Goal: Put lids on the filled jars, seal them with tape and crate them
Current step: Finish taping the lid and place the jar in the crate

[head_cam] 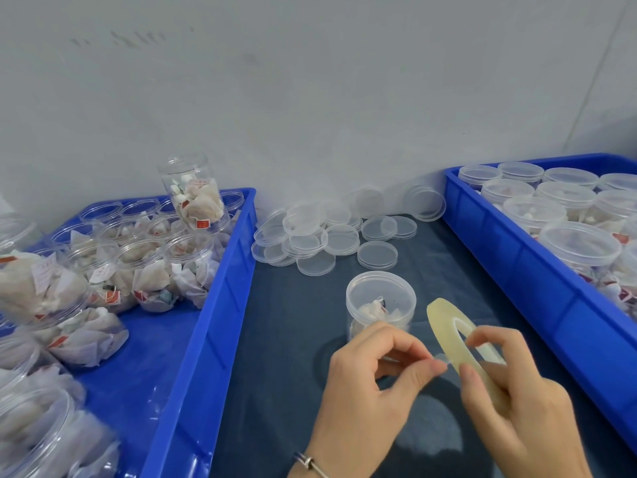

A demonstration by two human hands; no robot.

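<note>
A clear jar (381,301) with tea bags inside and a lid on top stands on the dark table just beyond my hands. My right hand (517,401) grips a thin roll of clear tape (444,319) by its rim, held upright. My left hand (382,374) pinches the loose tape end between thumb and forefinger, right beside the roll. A pile of clear lids (310,236) lies further back against the wall.
A blue crate (220,305) on the left holds several open jars of tea bags, one jar lying tilted on top. Another blue crate (524,270) on the right holds several lidded jars. A grey wall runs close behind.
</note>
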